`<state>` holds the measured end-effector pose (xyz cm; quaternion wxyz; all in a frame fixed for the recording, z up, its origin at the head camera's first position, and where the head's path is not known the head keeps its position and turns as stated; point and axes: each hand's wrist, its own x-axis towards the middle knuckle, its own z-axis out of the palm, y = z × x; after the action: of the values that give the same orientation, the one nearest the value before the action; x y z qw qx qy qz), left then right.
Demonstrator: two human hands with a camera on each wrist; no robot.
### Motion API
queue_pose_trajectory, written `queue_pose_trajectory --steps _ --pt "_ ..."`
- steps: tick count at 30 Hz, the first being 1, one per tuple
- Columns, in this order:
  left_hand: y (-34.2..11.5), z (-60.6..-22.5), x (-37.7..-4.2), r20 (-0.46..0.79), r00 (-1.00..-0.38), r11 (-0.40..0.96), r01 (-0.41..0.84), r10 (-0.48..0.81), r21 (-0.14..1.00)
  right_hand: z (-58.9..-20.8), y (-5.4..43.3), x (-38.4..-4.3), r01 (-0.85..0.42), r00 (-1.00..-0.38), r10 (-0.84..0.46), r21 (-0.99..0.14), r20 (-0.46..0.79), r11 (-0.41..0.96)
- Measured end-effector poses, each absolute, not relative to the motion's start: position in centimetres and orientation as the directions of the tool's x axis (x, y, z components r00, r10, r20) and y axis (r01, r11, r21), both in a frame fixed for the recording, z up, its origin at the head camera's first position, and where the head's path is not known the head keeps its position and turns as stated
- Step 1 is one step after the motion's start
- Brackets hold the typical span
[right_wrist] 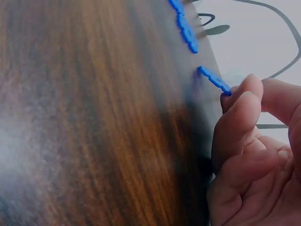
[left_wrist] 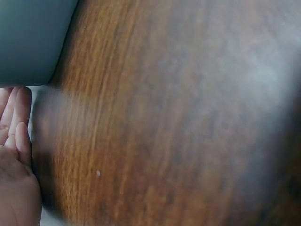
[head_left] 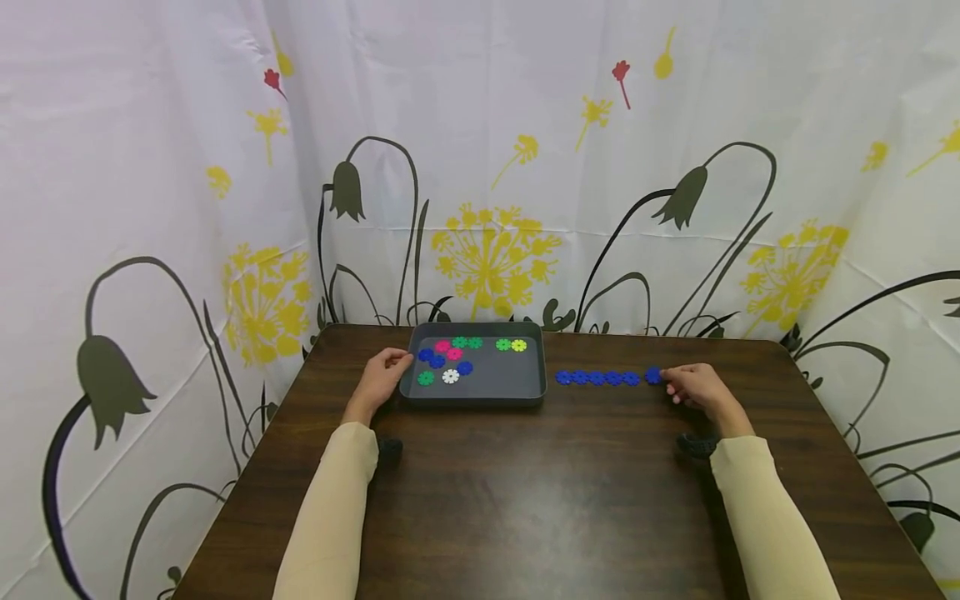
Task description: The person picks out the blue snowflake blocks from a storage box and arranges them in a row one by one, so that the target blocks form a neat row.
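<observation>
Pinching a blue flower-shaped disc (head_left: 653, 376) between thumb and fingertips, the right hand (head_left: 697, 386) is at the right of the scene, over the far part of the brown wooden table (head_left: 525, 500). The held disc is just right of a row of five blue discs (head_left: 596, 377) – a small gap parts it from the row's right end, and whether it touches the table cannot be told. The row runs left to right, and its left end lies near a dark grey tray (head_left: 472, 402). At the tray's left side is the left hand (head_left: 378, 379), its fingertips at the rim – I cannot tell whether they grip it or only touch it. Inside the tray lie more flower-shaped discs: three blue ones, two pink ones, four green ones, a yellow one (head_left: 519, 345) and a white one (head_left: 450, 377). Beyond the table's far edge hangs a white flower-patterned curtain (head_left: 480, 100)
</observation>
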<state>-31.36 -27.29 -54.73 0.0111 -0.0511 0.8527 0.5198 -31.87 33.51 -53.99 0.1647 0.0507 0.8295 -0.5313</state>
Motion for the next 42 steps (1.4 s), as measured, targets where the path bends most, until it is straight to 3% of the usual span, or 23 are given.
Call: queue_pose_trajectory --steps 18,30,42 --pt "-27.5 -54.6 -31.5 -0.067 -0.995 0.452 -0.096 -0.080 0.887 -54.0 32.5 -32.1 0.223 -0.955 -0.075 -0.860 -0.288 0.459" --pt "-27.7 -54.9 -31.1 -0.070 -0.994 0.465 -0.103 -0.089 0.879 -54.1 31.0 -32.0 0.248 -0.966 0.036 -0.876 -0.256 0.414" --pt "-27.3 -54.9 -31.4 -0.058 -0.994 0.455 -0.093 -0.089 0.886 -50.8 24.4 -32.9 0.156 -0.982 -0.043 -0.908 -0.187 0.390"
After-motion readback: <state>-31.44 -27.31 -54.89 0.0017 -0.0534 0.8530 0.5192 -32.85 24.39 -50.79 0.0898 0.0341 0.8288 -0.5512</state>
